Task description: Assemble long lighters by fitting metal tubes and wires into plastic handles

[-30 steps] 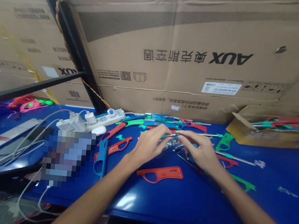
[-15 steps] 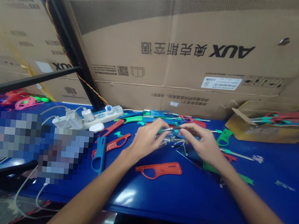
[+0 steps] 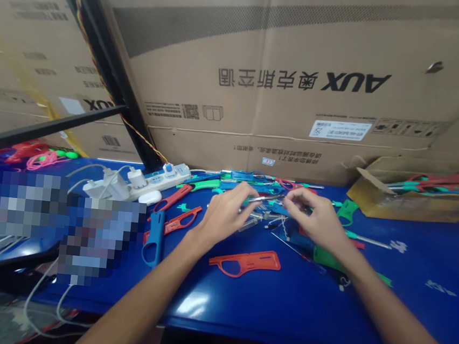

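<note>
My left hand (image 3: 225,215) is closed around a slim metal lighter tube (image 3: 260,199) with a teal end, which points right. At the tube's far tip, the thumb and fingers of my right hand (image 3: 317,219) are pinched together; whatever lies between them is too small to make out. Below the hands, small metal and clear parts and thin wires (image 3: 283,228) lie on the blue table (image 3: 281,307). An orange lighter shell half (image 3: 272,261) rests flat nearer to me. Beside my right forearm is a green shell piece (image 3: 324,258).
Blue (image 3: 153,235) and red shell pieces (image 3: 182,219) lie to the left, near a white power strip (image 3: 178,173) with chargers. Two blurred-out panels with cables stand at far left. A cardboard box (image 3: 413,207) of lighter parts is at right. Large cartons (image 3: 267,35) back the table.
My right hand has drawn slightly to the right, so more of the metal tube's tip shows. My left hand still holds the tube in nearly the same place.
</note>
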Tool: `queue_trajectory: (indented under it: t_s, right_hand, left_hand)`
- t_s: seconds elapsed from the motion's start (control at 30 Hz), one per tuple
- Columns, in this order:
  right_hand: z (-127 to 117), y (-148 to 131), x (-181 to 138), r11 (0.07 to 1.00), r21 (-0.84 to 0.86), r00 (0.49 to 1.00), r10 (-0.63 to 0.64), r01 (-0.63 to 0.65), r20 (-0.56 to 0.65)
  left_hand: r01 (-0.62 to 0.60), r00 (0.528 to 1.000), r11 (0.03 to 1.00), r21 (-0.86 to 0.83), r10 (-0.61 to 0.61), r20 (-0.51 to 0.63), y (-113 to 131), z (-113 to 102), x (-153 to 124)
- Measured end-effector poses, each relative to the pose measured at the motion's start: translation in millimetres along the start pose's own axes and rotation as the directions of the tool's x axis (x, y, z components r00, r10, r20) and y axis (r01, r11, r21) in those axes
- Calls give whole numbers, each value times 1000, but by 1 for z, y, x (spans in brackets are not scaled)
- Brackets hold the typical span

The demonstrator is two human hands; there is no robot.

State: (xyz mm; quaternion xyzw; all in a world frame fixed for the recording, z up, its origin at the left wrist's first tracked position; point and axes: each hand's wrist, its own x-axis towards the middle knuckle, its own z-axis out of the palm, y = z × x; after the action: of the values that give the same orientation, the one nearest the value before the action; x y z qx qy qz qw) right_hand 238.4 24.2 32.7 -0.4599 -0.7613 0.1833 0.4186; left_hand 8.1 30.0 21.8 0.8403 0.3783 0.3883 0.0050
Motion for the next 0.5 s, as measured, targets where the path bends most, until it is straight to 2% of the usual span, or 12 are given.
queue_trajectory:
  t_s: [0.27,0.5]
  right_hand:
    - [-3,7,1,1000,13,999,21,-21,47]
    - [-3,8,1,994,-99,998,-42,46,38]
  left_hand:
    - [26,1000,1000,5,-26,-2,-2,1,-1]
    - [26,1000,1000,13,-26,-10,-2,0,0]
